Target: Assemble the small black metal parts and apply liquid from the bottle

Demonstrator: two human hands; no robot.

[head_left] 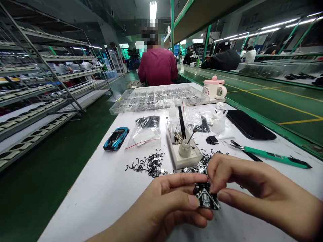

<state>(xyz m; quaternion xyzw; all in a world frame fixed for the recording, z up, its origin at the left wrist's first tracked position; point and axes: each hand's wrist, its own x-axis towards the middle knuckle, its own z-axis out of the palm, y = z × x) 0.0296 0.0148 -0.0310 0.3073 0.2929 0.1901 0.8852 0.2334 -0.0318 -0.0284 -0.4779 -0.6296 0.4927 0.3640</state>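
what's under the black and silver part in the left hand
Below the black and silver part, lower fingers of the left hand show. Its underside faces away, so what touches it there cannot be seen.

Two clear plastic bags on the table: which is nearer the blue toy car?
The bag left of the white holder, beside the toy car; the other bag lies right of it.

we see left hand and right hand, both bare; slim fingers, smooth knuckles. we note left thumbnail short, rounded; right thumbnail similar. left forearm bare too; right wrist bare, blurry near the edge.
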